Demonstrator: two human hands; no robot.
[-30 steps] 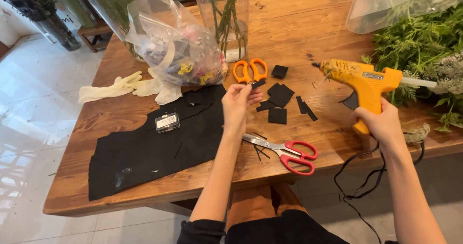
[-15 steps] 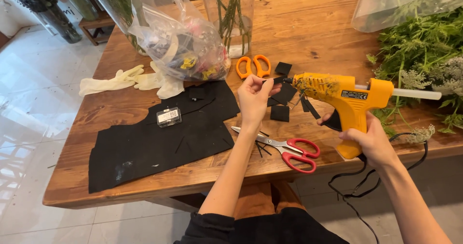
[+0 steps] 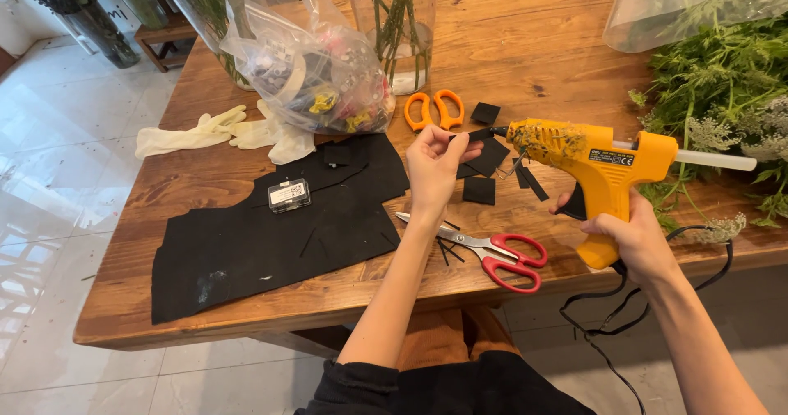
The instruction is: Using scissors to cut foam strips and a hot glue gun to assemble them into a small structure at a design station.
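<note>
While the right hand (image 3: pixel 632 238) is wrapped around the grip of a yellow glue gun (image 3: pixel 595 169), the left hand (image 3: pixel 435 165) is raised above the table (image 3: pixel 525 45) with its fingertips pinched on a small black scrap (image 3: pixel 474 136). The gun's nozzle points left and meets that scrap, so the two hands are close together over the table's middle. A clear glue stick (image 3: pixel 716 160) juts from the gun's back, and a black cord (image 3: pixel 632 300) hangs off the table edge below the right wrist.

Just under the left wrist lie red scissors (image 3: pixel 492 255), blades toward the left. Several black squares (image 3: pixel 480 189) and strips are scattered on the wood beneath the gun. Orange scissors (image 3: pixel 435 110) lie beyond the left hand, near a glass vase (image 3: pixel 394 21) of green stems. Left of the hands a large black felt sheet (image 3: pixel 271 234) is spread flat, with a small tag (image 3: pixel 289 195) on it. Behind it sits a clear plastic bag (image 3: pixel 304 62) stuffed with mixed bits, and white gloves (image 3: pixel 213 132) lie just beside that. Greenery (image 3: pixel 722 78) with small white flowers fills the right edge.
</note>
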